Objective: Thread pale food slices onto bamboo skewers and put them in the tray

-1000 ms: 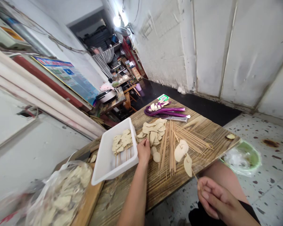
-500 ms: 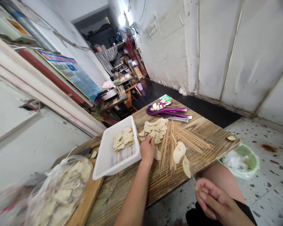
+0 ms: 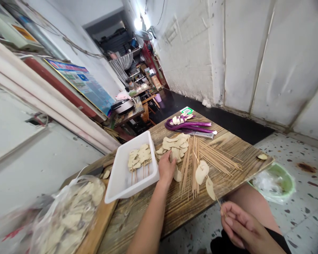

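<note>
My right hand (image 3: 240, 224) pinches the lower end of a thin wooden skewer (image 3: 217, 201) with two pale, flat food slices (image 3: 202, 172) threaded on it. The skewer points up and left, over the table's near edge. My left hand (image 3: 167, 166) rests at the near side of a pile of similar slices (image 3: 175, 143), thumb and fingers apart around one slice (image 3: 175, 154). Whether the fingers grip that slice is hard to see. Many bare skewers (image 3: 193, 165) lie fanned out between the hands. Left of my left hand, a white tray (image 3: 111, 185) holds several loaded skewers.
Purple stalk-like vegetables (image 3: 187, 125) and a knife (image 3: 204, 134) lie at the table's far end. A plastic bag of slices (image 3: 71, 215) sits on a wooden board (image 3: 102, 225) at left. A green basin (image 3: 286, 180) stands on the floor at right.
My left thumb and fingers have spread apart at the pile, and a slice shows between them. My right hand holds the loaded skewer almost unmoved. The view has shifted slightly.
</note>
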A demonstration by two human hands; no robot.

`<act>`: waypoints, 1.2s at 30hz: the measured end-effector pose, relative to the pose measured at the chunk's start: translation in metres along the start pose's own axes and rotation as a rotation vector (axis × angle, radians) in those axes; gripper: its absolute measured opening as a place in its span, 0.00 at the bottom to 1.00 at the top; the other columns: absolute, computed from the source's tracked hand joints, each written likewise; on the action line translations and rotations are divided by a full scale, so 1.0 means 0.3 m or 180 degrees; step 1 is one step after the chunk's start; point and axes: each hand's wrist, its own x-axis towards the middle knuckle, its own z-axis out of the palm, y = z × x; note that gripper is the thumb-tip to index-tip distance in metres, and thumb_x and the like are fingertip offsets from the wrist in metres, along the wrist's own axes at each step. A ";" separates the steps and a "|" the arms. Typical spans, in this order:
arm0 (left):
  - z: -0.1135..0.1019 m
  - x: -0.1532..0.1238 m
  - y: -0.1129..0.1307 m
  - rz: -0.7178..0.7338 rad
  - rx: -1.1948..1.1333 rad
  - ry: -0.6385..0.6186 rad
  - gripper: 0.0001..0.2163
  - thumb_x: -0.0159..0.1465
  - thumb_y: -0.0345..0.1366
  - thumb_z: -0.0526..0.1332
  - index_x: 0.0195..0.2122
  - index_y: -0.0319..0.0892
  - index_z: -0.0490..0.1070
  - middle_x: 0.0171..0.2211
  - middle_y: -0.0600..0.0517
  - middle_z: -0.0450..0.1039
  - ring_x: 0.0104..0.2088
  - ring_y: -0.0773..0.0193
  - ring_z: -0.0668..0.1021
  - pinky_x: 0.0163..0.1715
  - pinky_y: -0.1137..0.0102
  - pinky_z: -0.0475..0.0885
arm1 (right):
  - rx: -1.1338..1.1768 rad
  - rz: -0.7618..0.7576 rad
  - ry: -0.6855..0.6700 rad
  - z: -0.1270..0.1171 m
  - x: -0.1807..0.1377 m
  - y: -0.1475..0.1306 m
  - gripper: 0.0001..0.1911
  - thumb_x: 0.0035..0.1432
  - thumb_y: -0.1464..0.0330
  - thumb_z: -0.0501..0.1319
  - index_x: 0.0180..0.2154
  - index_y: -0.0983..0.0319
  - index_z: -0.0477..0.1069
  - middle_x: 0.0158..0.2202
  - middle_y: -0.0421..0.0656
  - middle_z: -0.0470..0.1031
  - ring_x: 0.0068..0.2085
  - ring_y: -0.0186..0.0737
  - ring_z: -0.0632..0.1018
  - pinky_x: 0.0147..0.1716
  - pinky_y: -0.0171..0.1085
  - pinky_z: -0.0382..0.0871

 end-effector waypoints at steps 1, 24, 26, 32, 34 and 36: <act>0.005 0.004 -0.003 0.0048 0.0080 0.0009 0.20 0.56 0.33 0.60 0.51 0.38 0.68 0.50 0.44 0.70 0.51 0.57 0.71 0.52 0.64 0.63 | 0.0005 0.0009 0.0006 -0.001 0.000 0.002 0.13 0.64 0.58 0.53 0.38 0.61 0.62 0.23 0.34 0.60 0.20 0.24 0.54 0.19 0.31 0.42; -0.007 -0.004 0.013 0.1308 0.0862 0.0363 0.09 0.64 0.32 0.51 0.37 0.41 0.71 0.35 0.47 0.73 0.39 0.61 0.72 0.43 0.65 0.65 | -0.0038 0.0127 0.0091 0.002 0.002 0.012 0.13 0.63 0.56 0.54 0.39 0.60 0.63 0.24 0.34 0.60 0.21 0.26 0.54 0.20 0.30 0.41; 0.002 0.001 0.006 0.1370 0.0905 0.0274 0.08 0.63 0.31 0.52 0.35 0.41 0.71 0.34 0.48 0.72 0.38 0.61 0.72 0.41 0.66 0.65 | -0.0026 0.0157 0.0133 0.005 0.002 0.014 0.13 0.63 0.56 0.54 0.39 0.59 0.63 0.25 0.35 0.61 0.21 0.26 0.54 0.20 0.30 0.42; 0.011 -0.009 0.012 0.1705 0.0672 0.0278 0.08 0.65 0.32 0.51 0.36 0.42 0.69 0.39 0.47 0.72 0.43 0.61 0.71 0.46 0.65 0.64 | -0.0015 0.0229 0.0192 -0.002 0.002 0.024 0.13 0.61 0.56 0.56 0.39 0.59 0.63 0.26 0.35 0.61 0.22 0.26 0.55 0.20 0.29 0.43; 0.008 -0.016 0.025 0.1470 0.0380 0.0240 0.08 0.65 0.33 0.50 0.38 0.42 0.68 0.38 0.48 0.72 0.42 0.62 0.72 0.45 0.66 0.65 | -0.0015 0.0222 0.0206 -0.006 0.003 0.024 0.13 0.62 0.56 0.56 0.39 0.59 0.63 0.26 0.35 0.62 0.22 0.26 0.55 0.20 0.29 0.43; 0.002 -0.020 0.042 0.1005 -0.0144 0.0229 0.07 0.64 0.34 0.51 0.38 0.43 0.67 0.36 0.50 0.72 0.39 0.64 0.73 0.43 0.68 0.66 | -0.0015 0.0195 0.0214 -0.007 0.004 0.023 0.12 0.62 0.57 0.55 0.39 0.59 0.63 0.26 0.35 0.62 0.22 0.26 0.55 0.20 0.30 0.43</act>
